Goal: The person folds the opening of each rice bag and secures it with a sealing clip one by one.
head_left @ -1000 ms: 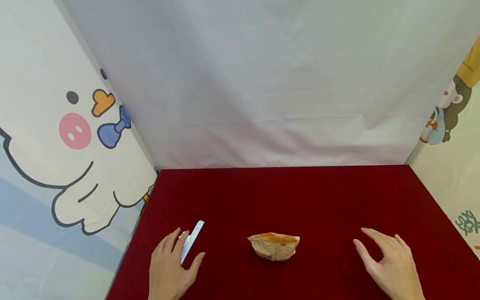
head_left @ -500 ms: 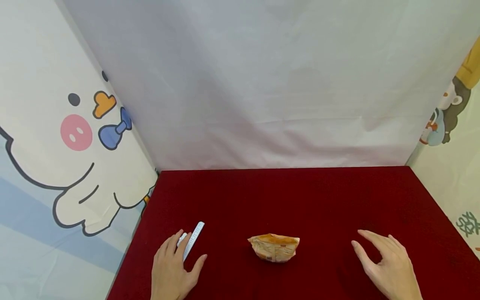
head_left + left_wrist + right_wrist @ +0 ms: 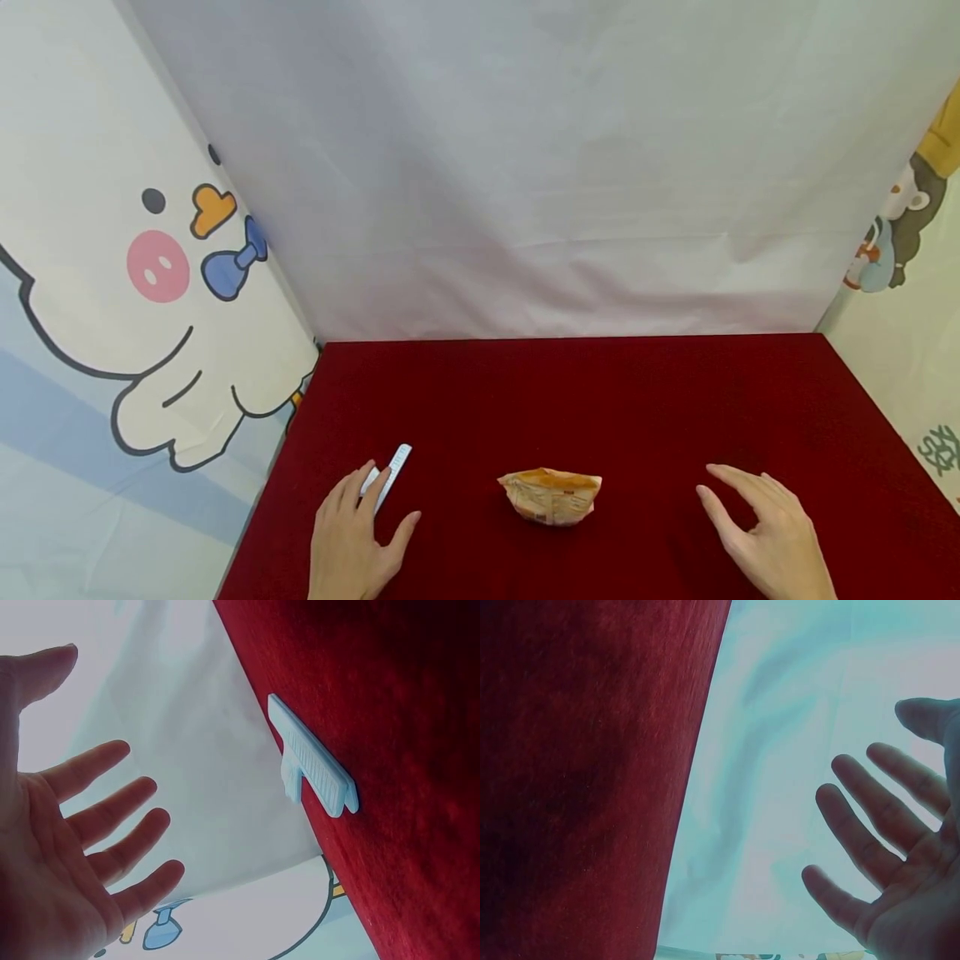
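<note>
A pale blue-white plastic bag clip (image 3: 395, 472) with a ridged bar lies on the left part of the red table; my left hand (image 3: 351, 533) covers part of it in the head view. In the left wrist view the whole clip (image 3: 309, 761) shows, apart from the spread fingers (image 3: 124, 851). A small orange-and-cream food packet (image 3: 551, 497), crumpled in outline, sits between my hands, touched by neither. Over the right part of the table hovers my right hand (image 3: 768, 533), fingers extended, thumb apart, holding nothing. Its fingers (image 3: 862, 832) look loosely spread in the right wrist view.
The red cloth-covered table (image 3: 600, 400) ends at a white hanging sheet (image 3: 540, 208) behind. A cartoon-printed sheet (image 3: 97, 275) borders the left side, and another printed sheet (image 3: 900, 358) borders the right.
My left hand has drifted slightly right, covering more of the clip in the head view. My right hand has shifted slightly left. Clip and packet stay in place on the table.
</note>
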Demonstrator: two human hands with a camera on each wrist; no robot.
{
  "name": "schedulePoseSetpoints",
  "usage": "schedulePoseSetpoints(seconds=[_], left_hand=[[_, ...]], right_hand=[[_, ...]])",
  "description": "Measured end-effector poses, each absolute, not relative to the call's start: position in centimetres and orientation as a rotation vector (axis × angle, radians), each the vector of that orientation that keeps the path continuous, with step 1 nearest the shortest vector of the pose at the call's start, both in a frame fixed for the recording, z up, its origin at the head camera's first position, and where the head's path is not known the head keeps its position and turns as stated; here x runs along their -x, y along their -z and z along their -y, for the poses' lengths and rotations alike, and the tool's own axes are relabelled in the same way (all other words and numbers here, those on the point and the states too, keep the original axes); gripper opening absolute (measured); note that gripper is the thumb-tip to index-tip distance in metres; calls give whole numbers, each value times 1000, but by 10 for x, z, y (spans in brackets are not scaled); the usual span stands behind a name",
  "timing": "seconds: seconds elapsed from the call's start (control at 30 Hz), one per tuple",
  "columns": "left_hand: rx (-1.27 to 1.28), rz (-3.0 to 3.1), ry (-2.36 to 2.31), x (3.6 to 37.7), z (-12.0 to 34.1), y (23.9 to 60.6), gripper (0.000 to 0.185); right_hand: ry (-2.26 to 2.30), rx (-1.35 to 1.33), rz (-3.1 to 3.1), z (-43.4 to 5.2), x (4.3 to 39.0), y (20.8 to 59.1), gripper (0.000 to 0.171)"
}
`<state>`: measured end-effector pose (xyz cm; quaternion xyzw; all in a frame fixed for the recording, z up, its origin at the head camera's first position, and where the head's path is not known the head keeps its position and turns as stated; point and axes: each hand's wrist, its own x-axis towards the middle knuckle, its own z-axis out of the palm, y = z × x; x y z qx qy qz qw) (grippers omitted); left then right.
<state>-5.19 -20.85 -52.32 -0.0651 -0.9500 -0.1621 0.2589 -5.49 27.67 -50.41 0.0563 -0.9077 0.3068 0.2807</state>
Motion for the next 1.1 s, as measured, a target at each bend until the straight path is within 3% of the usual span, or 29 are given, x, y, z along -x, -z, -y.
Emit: schedulePoseSetpoints(seconds=[1.1], left_hand=[[217, 2552, 474, 53, 198, 527, 65]], right_hand=[[-870, -129, 2474, -262, 52, 501, 34]])
